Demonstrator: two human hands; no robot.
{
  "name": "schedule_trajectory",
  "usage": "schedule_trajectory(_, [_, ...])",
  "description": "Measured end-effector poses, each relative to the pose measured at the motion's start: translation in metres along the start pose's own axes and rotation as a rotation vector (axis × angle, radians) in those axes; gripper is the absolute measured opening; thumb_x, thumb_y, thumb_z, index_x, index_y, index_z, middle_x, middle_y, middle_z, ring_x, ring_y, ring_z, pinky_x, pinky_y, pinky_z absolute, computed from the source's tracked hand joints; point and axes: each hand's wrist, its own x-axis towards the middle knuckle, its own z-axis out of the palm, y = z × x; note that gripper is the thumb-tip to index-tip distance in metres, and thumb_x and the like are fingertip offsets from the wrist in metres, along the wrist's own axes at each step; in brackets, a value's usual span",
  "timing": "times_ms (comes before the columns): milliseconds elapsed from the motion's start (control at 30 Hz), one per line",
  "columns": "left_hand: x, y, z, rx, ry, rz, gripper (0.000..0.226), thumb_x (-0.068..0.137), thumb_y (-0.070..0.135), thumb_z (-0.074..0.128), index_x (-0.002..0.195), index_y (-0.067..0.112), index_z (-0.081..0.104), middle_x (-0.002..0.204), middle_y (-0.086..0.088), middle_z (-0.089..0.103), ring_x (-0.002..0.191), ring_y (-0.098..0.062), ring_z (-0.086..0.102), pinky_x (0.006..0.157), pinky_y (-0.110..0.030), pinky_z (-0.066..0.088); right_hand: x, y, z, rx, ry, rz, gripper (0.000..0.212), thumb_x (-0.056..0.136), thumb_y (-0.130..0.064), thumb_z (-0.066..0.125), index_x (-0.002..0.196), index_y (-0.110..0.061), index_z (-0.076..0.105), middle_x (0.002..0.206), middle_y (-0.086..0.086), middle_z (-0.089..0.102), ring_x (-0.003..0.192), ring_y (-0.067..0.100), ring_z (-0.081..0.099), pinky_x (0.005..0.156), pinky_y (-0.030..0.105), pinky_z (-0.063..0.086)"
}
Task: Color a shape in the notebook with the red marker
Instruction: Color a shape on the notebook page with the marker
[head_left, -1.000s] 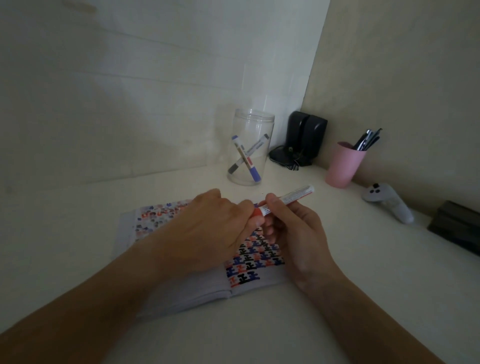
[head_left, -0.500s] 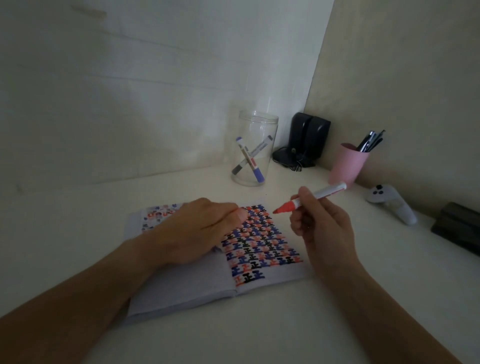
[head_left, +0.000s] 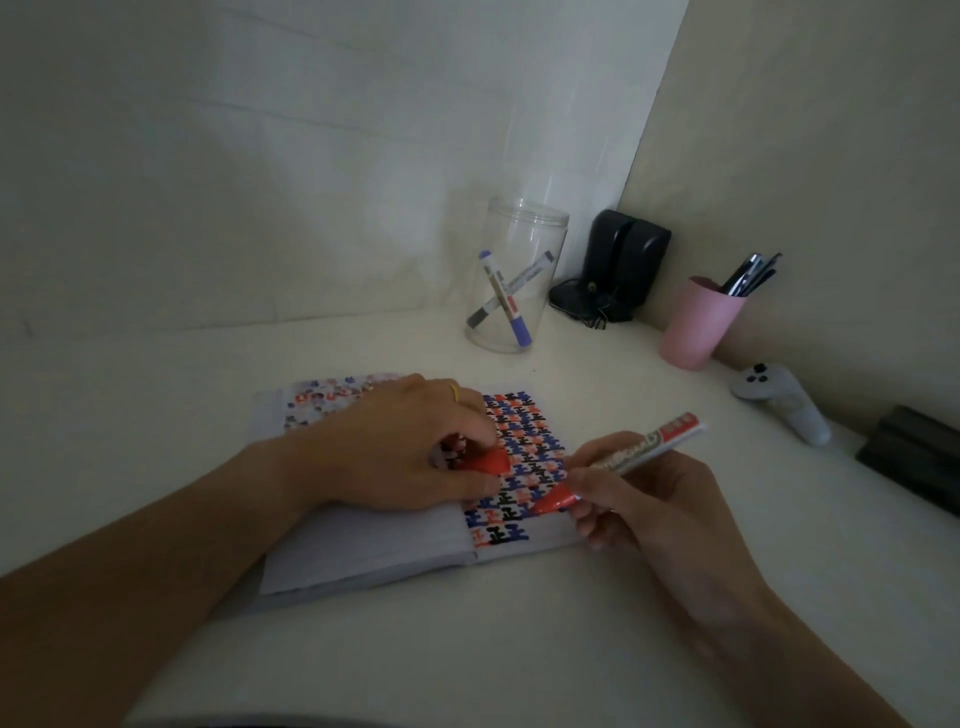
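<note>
While both hands work over the page:
Notebook: open white paper notebook (head_left: 363, 551) flat on the pale table (head_left: 519, 649); right page patterned red, blue, black
Right hand (head_left: 660, 514): fingers closed around white-barrelled red marker (head_left: 631, 457); tip on lower right page
Left hand (head_left: 410, 452): resting on notebook; pinching small red marker cap (head_left: 488, 461)

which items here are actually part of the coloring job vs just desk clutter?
In use:
red marker, in the right hand
red cap, in the left hand
notebook

Lying about:
clear jar with two markers
pink cup of pens
black device
white controller
</note>
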Motion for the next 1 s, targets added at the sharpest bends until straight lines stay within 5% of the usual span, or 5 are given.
schedule_trajectory(167, [0.001, 0.0, -0.001, -0.073, 0.005, -0.013, 0.024, 0.084, 0.063, 0.062, 0.07, 0.054, 0.045, 0.087, 0.02, 0.057, 0.085, -0.002, 0.056, 0.08, -0.031, 0.049, -0.006, 0.012, 0.0, -0.082, 0.083, -0.038, 0.014, 0.083, 0.008, 0.069, 0.076, -0.002, 0.075, 0.064, 0.018, 0.071, 0.058, 0.022, 0.065, 0.056, 0.031, 0.057])
schedule_trajectory(500, [0.0, -0.003, 0.0, -0.08, 0.015, -0.051, 0.036, 0.082, 0.065, 0.061, 0.083, 0.03, 0.067, 0.095, 0.013, 0.065, 0.092, -0.006, 0.059, 0.084, -0.037, 0.052, -0.007, 0.011, 0.001, -0.148, 0.056, -0.008, 0.008, 0.084, -0.001, 0.075, 0.078, -0.006, 0.078, 0.067, 0.018, 0.074, 0.056, 0.019, 0.065, 0.056, 0.029, 0.056])
schedule_trajectory(767, [-0.002, -0.002, 0.001, -0.103, 0.041, -0.05, 0.034, 0.08, 0.064, 0.065, 0.086, 0.031, 0.07, 0.095, 0.012, 0.066, 0.091, -0.005, 0.06, 0.083, -0.037, 0.051, -0.005, 0.014, 0.001, -0.193, 0.112, 0.002, 0.007, 0.082, -0.002, 0.074, 0.078, -0.006, 0.078, 0.066, 0.02, 0.074, 0.056, 0.023, 0.065, 0.06, 0.039, 0.057])
schedule_trajectory(1000, [-0.002, 0.0, -0.001, -0.114, 0.032, -0.056, 0.034, 0.08, 0.063, 0.065, 0.087, 0.03, 0.071, 0.098, 0.009, 0.068, 0.094, -0.008, 0.062, 0.084, -0.04, 0.051, -0.005, 0.014, 0.0, -0.201, 0.087, 0.007, 0.007, 0.08, 0.001, 0.073, 0.077, -0.004, 0.077, 0.065, 0.016, 0.073, 0.055, 0.021, 0.064, 0.057, 0.034, 0.056])
